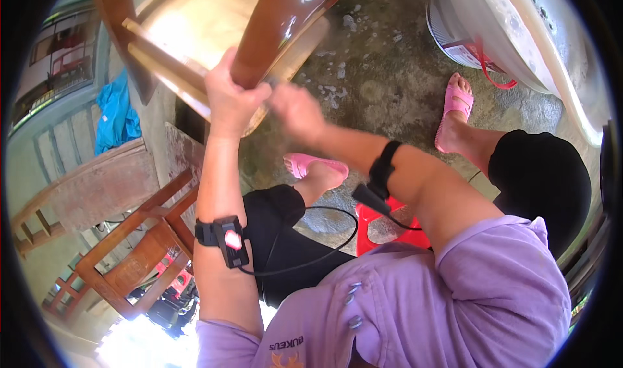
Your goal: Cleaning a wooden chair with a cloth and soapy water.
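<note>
My left hand (231,93) grips the lower end of a glossy, wet-looking brown wooden furniture part (280,32), its thumb across the end. Close to its right is my right hand (297,107), blurred and with bent fingers, near the same end. A small greyish thing shows at its fingertips, too blurred to name; whether the hand holds it I cannot tell. Behind the glossy part are paler wooden rails (168,68) and a brightly lit, light-coloured surface (194,22) with a curved edge.
Foamy water lies on the concrete floor (370,61). A large tub (516,32) with suds and a bucket with a red handle (491,73) stand at right. A red plastic stool (365,227) is beneath me. At left are a wooden chair (141,251) and a blue plastic bag (117,115).
</note>
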`<action>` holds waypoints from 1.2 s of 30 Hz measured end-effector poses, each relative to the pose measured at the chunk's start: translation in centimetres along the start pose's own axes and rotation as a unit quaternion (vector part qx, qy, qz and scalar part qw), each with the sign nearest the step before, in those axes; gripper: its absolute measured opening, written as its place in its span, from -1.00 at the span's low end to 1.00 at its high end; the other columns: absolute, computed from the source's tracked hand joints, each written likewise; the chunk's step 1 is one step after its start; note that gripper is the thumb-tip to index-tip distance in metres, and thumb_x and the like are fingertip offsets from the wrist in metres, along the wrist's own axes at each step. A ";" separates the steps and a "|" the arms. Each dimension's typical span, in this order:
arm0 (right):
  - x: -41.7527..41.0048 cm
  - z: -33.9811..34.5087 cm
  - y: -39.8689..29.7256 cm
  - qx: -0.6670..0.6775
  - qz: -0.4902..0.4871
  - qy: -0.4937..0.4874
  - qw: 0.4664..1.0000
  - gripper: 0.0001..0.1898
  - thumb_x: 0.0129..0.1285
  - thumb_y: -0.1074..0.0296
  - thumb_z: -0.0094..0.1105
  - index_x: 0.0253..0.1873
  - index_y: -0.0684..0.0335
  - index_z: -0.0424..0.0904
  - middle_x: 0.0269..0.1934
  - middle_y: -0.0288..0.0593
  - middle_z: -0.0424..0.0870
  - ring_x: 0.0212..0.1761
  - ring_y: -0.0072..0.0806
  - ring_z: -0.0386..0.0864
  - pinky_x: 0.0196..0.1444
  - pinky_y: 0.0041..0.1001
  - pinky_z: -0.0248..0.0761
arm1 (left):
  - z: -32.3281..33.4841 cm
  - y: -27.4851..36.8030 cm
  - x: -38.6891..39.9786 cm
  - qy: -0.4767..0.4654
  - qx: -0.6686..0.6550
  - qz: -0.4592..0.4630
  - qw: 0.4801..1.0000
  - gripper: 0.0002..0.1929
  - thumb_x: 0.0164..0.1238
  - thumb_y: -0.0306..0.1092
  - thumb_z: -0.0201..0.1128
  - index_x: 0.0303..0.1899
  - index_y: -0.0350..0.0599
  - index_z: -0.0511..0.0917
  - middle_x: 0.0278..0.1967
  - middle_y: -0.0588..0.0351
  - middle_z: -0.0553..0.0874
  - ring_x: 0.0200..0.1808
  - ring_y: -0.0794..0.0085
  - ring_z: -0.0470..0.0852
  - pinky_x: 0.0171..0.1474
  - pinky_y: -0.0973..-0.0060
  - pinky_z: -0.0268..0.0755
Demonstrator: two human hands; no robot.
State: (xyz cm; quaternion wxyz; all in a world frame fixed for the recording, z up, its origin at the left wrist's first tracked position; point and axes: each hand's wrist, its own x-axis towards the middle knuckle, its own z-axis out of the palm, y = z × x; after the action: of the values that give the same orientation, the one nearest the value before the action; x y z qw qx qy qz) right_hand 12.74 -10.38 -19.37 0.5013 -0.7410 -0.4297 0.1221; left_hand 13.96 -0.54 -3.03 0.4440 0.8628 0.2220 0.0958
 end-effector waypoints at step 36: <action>0.4 2.5 -5.7 0.028 0.066 -0.028 0.997 -0.80 0.21 0.26 0.19 -0.14 0.21 0.51 -0.17 -0.07 0.59 -0.08 -0.23 0.54 -0.03 -0.27 0.40 | 3.0 0.6 -0.6 0.197 0.254 -0.029 0.946 -0.40 -0.14 0.08 0.58 -0.28 -0.23 0.51 -0.33 -0.07 0.69 -0.23 0.09 0.70 -0.12 0.22 0.54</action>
State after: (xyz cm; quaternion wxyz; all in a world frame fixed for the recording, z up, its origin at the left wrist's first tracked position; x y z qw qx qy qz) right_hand 8.51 -7.78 -15.58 0.5004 -0.7496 -0.3901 0.1882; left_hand 14.74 -3.31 -4.33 0.1602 0.9040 0.3469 0.1918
